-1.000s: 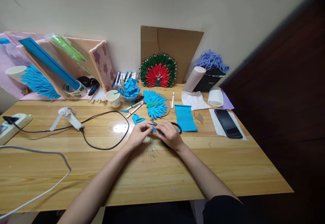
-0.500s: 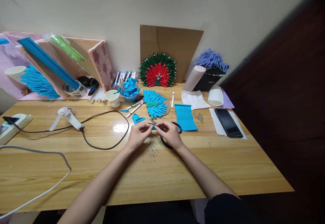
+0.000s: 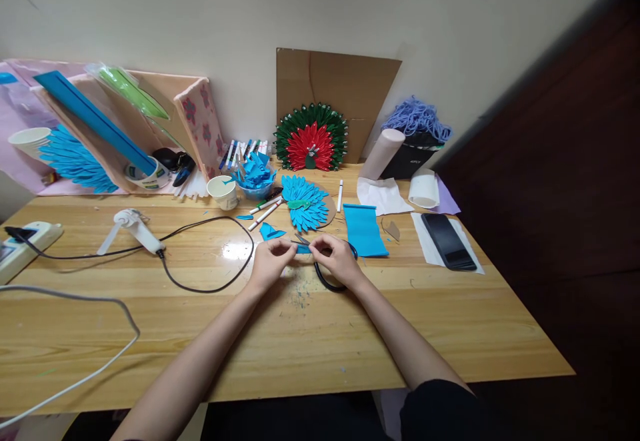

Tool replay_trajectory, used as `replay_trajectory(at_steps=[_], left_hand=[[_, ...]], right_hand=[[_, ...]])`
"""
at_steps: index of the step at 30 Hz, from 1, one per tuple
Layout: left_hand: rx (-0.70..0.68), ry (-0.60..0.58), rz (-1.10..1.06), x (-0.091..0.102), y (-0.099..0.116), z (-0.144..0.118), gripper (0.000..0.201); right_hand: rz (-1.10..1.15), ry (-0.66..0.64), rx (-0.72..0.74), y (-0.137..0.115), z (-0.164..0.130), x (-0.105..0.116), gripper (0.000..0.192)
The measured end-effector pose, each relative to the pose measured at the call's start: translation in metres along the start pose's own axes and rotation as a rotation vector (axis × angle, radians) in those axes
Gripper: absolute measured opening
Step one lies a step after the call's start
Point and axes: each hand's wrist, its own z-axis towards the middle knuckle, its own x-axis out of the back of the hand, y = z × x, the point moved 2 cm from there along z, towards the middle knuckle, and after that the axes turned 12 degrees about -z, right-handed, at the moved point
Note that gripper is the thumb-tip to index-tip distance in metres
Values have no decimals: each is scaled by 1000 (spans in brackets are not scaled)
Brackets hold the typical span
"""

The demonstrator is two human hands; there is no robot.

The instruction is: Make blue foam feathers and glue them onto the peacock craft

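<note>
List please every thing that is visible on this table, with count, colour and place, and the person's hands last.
blue paper piece: 1, blue, pinched between both hands
scissors: 1, black handles, under right hand
blue sheet: 1, blue, right of hands
blue fan craft: 1, blue, behind hands
red-green fan craft: 1, against cardboard
paper cup: 1, white, centre-left
glue gun: 1, white, left
phone: 1, black, right
table: 1, wooden
left hand: on the paper piece
right hand: on the paper piece
</note>
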Motion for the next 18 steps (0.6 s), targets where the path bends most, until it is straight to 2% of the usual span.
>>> replay_trajectory(at_steps=[4, 6, 9, 12, 18], left_hand=[[69, 57, -26, 6, 2, 3, 25], [92, 52, -38, 6, 2, 3, 26], [112, -4, -89, 0, 1, 2, 26], [137, -65, -136, -6, -1, 0, 26], [151, -156, -128, -7, -1, 0, 26]], right_hand=[[-91, 113, 10, 1, 1, 8, 6], [-127, 153, 78, -4, 0, 9, 7], [-169, 147, 221, -15, -3, 5, 13], [-193, 131, 296, -19, -6, -1, 16], [-197, 168, 255, -13, -6, -3, 15]])
